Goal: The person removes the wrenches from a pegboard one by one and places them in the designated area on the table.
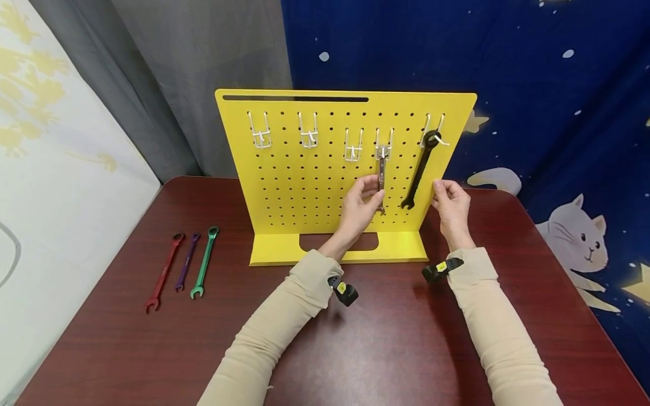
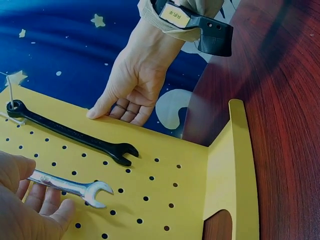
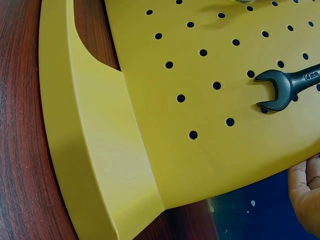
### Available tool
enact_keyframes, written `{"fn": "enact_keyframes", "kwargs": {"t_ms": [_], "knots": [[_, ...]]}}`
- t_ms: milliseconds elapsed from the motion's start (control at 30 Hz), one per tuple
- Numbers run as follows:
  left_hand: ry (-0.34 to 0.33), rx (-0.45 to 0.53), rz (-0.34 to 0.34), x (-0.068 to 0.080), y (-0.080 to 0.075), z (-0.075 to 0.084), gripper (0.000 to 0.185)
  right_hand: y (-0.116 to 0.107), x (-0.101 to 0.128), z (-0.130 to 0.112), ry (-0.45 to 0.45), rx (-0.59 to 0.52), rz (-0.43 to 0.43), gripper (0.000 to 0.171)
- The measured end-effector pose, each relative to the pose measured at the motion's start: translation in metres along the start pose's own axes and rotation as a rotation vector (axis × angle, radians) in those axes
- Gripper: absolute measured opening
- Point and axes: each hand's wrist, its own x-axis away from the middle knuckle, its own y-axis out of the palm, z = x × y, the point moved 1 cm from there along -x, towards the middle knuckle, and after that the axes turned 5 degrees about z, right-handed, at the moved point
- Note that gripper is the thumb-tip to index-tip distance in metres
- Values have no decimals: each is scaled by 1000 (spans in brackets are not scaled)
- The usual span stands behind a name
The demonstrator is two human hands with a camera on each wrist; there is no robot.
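One silver wrench [image 1: 382, 171] pinched in left hand [image 1: 359, 207], right hand [image 1: 452, 208], apart, gripping pegboard edge [image 1: 449, 152]

Setting: indoors, a curtained corner arranged as a small tool station; home or studio cannot be determined. Evidence: blue curtain [image 1: 376, 51] printed with stars and a cartoon cat [image 1: 581, 239], domestic or nursery in character, hung behind. Grey curtain [image 1: 203, 51] adjoins it; white surface with pale yellow print [image 1: 76, 225] at left. Tabletop [image 1: 386, 349]: dark reddish wood grain, furniture-like. Workshop element: freestanding yellow pegboard [image 1: 304, 192] with hooks, plus wrenches [image 1: 187, 262]. Strapped wrist cameras [image 1: 346, 292] indicate a recording setup.
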Motion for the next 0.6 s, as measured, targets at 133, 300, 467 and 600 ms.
{"fn": "enact_keyframes", "kwargs": {"t_ms": [133, 300, 467, 600], "knots": [[-5, 40, -1, -1, 0, 0, 28, 0, 0, -1, 8, -10, 3, 16], [6, 75, 9, -1, -3, 2, 26, 1, 0, -1, 16, -25, 6, 14], [13, 99, 2, 0, -6, 5, 26, 0, 0, -1, 11, -19, 5, 15], [16, 101, -7, 2, -8, 6, 24, 1, 0, -1, 16, -14, 3, 15]]}}
